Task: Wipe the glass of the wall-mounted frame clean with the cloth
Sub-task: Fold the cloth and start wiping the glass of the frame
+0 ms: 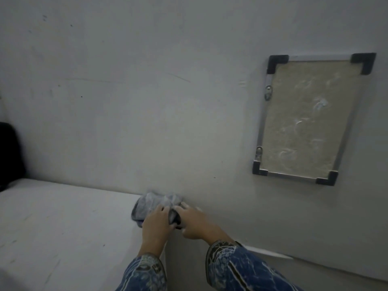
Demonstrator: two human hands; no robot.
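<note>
Cloth (155, 204) lies on table (63, 223) against wall, frame (310, 118) up right.

The wall (147, 91) is plain, pale grey-white and dimly lit, marked with small dark specks, faint scuffs and one thin curved scratch near its middle. A white desk (63, 227) stands flush against the wall at lower left, its top matte and lightly smudged, its right edge dropping vertically. A dark object (9, 152), too shadowed to identify, sits at the far left edge above the desk's rear corner, and a pale strip (270, 253) runs along the wall at lower right.
</note>
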